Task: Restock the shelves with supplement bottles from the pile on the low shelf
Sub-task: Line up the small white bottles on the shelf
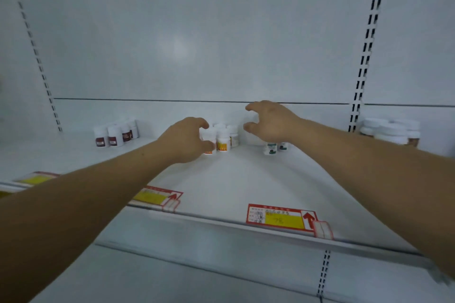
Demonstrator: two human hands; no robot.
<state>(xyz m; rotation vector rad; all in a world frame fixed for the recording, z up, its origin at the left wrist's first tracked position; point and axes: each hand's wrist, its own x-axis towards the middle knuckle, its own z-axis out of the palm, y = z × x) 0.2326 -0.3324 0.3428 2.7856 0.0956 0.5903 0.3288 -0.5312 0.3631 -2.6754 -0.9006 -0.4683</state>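
Item: restocking of the shelf (246,179), placement stage

Step in hand: judged to be the setting-in of bottles at the back of the shelf, in the middle group; the pile on the low shelf is out of view

Next move calls for: judged, squaring the orange-label bottles into their row with labels forward, then lowering both hands to the pile below for more stock

Left hand (187,139): fingers curled, thumb and fingertips around an orange-label bottle (209,142) at the left front of the middle group; it appears to hold this bottle, which stands on the shelf

Right hand (270,122): raised just right of the middle group, thumb and fingers spread in a loose C, released; nothing seen between them, though the view is soft

Stock on the shelf, all upright near the back wall:
- orange-label bottles (223,140), a small cluster in the middle, white caps
- dark red-label bottles (115,134), a row to the left, well apart from the middle group
- green-label bottles (273,148), two showing below the right wrist
- large white-capped jars (389,131), far right, in the next bay

Shelf edge: red and yellow price tags (280,218) clipped along the front rail; print too small to read
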